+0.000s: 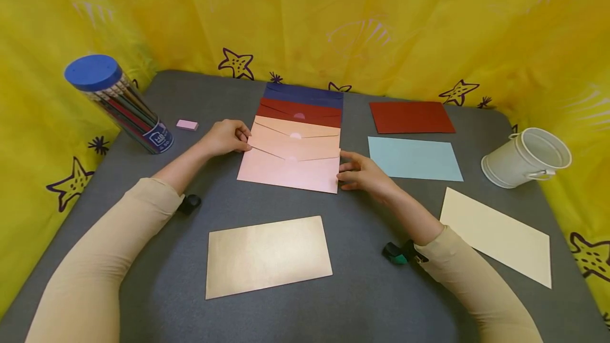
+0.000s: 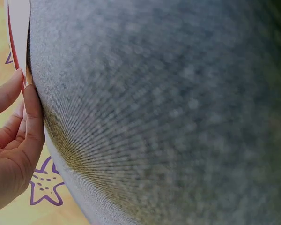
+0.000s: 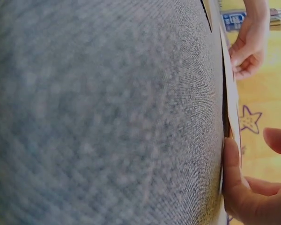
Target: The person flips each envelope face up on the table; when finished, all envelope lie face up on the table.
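Left hand (image 1: 227, 136) pinches the left edge of the peach envelope (image 1: 295, 142) in a fanned row of envelopes mid-table (image 1: 362, 300); right hand (image 1: 364, 173), fingers loosely bent, touches the pink envelope (image 1: 286, 173) at its right edge. Gold (image 1: 267, 255), cream (image 1: 498, 234), blue (image 1: 413, 159) and red (image 1: 411, 117) cards lie around. Left, a blue-lidded tube (image 1: 119, 102) holds pencils; right, a white bucket (image 1: 526, 158) lies tipped.
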### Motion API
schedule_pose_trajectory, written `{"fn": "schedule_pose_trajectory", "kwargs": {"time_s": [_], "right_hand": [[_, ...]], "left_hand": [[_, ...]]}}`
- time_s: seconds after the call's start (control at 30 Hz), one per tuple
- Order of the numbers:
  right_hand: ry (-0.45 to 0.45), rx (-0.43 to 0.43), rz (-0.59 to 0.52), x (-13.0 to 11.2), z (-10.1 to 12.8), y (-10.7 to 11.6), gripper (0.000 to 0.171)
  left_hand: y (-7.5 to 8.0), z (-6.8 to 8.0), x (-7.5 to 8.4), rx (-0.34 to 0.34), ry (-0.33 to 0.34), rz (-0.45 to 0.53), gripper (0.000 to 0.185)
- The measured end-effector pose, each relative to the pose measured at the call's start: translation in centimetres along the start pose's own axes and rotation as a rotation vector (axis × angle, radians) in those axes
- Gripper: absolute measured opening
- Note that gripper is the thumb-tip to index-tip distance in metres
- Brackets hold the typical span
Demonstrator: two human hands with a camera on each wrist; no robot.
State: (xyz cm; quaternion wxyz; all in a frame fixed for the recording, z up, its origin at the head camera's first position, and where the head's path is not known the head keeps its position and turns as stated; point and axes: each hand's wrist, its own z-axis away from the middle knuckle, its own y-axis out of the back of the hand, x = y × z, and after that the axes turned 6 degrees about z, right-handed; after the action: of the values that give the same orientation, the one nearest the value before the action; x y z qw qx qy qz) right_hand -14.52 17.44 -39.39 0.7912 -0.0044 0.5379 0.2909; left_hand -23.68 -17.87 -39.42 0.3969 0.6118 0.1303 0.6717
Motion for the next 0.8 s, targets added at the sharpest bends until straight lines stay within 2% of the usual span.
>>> {"fn": "schedule_pose_trajectory", "kwargs": {"time_s": [0.3,0.8], "right_hand": [[0.012,0.04,0.038,-0.06,0.15,-0.57,0.072],[0.019,0.043,0.055,-0.04,0.24,-0.77,0.069]], "left_hand": [[-0.02,-0.07,0.04,-0.021,-0.005,0.008,0.032],[-0.22,0.04,0.01,-0.014,-0.022,-0.019,0.035]]}}
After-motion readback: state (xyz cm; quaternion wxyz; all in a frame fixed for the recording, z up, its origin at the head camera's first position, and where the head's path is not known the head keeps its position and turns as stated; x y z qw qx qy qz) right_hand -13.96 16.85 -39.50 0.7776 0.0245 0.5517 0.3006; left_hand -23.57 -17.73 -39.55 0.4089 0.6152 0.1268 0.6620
